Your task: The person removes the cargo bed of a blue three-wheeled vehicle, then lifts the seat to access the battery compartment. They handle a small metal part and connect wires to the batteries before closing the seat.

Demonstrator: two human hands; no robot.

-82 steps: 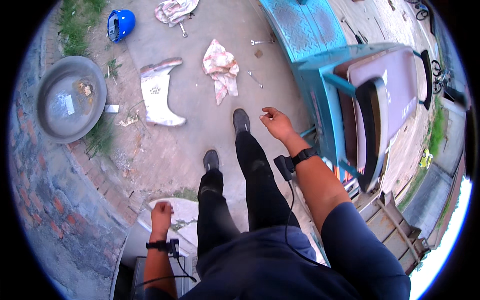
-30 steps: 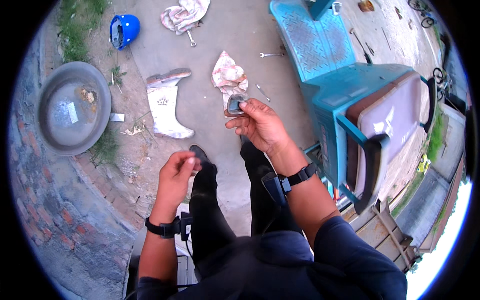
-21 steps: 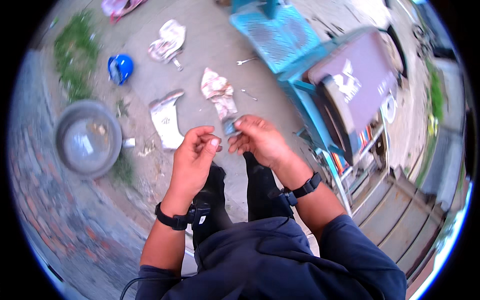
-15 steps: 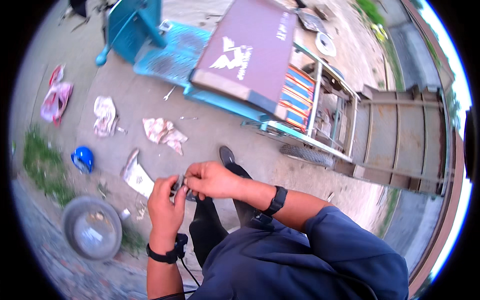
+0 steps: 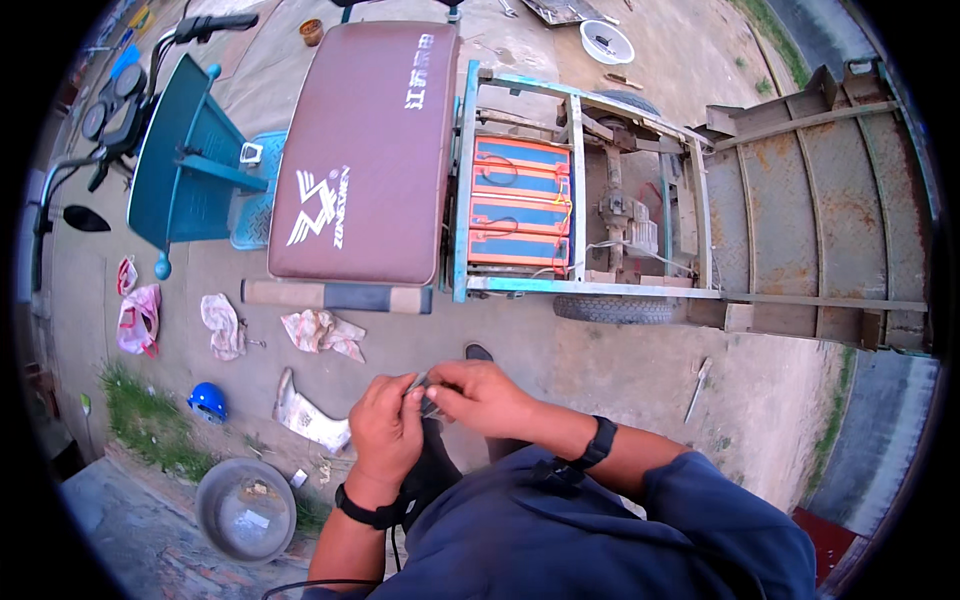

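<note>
My left hand [image 5: 383, 425] and my right hand [image 5: 488, 396] meet in front of my body, fingers closed. Pinched between their fingertips is a small grey piece [image 5: 421, 381], mostly covered, so its kind cannot be made out. Beyond my hands stands a blue cargo tricycle [image 5: 465, 180] with a maroon seat [image 5: 360, 150]. Behind the seat its frame is bare, and orange-and-blue batteries [image 5: 520, 215] sit side by side in it. Neither hand touches the tricycle.
Left of my legs lie a white boot-shaped piece [image 5: 308, 418], crumpled cloths [image 5: 322, 332], a blue helmet [image 5: 208, 402] and a grey basin [image 5: 240, 555]. A rusty cargo bed [image 5: 780, 220] is at the right. A long tool [image 5: 698, 388] lies on the ground, and a white bowl [image 5: 622, 44] farther off.
My view has turned and shifted, so the tricycle now appears more level and more of its front shows. Both hands stay together on the small grey piece.
</note>
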